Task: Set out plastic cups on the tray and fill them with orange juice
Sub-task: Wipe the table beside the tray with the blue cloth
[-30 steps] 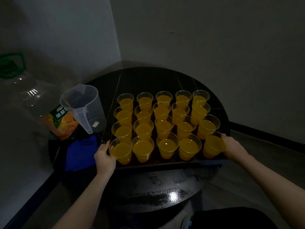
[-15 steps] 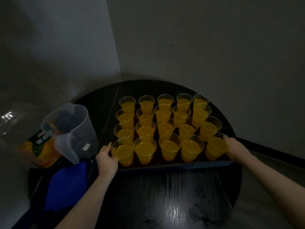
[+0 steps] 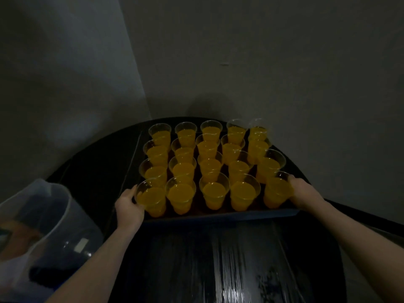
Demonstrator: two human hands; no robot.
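A dark tray [image 3: 218, 216] stands on the round black table [image 3: 218, 270], packed with several clear plastic cups [image 3: 213, 193] of orange juice in rows. My left hand [image 3: 129, 205] grips the tray's left near corner, beside the front-left cup [image 3: 152, 199]. My right hand [image 3: 302, 196] grips the right near corner, against the front-right cup [image 3: 276, 192]. Most fingers of both hands are hidden behind the tray and cups.
A clear plastic jug [image 3: 50, 235] stands at the near left, with an orange-labelled bottle [image 3: 15, 239] showing through it. Walls meet in a corner [image 3: 140, 84] just behind the table. The table's glossy near part lies between my forearms.
The view has come closer and shifted right; the tray with the cups sits farther toward the back of the table. The jug has slid to the lower left edge. Both hands keep their hold.
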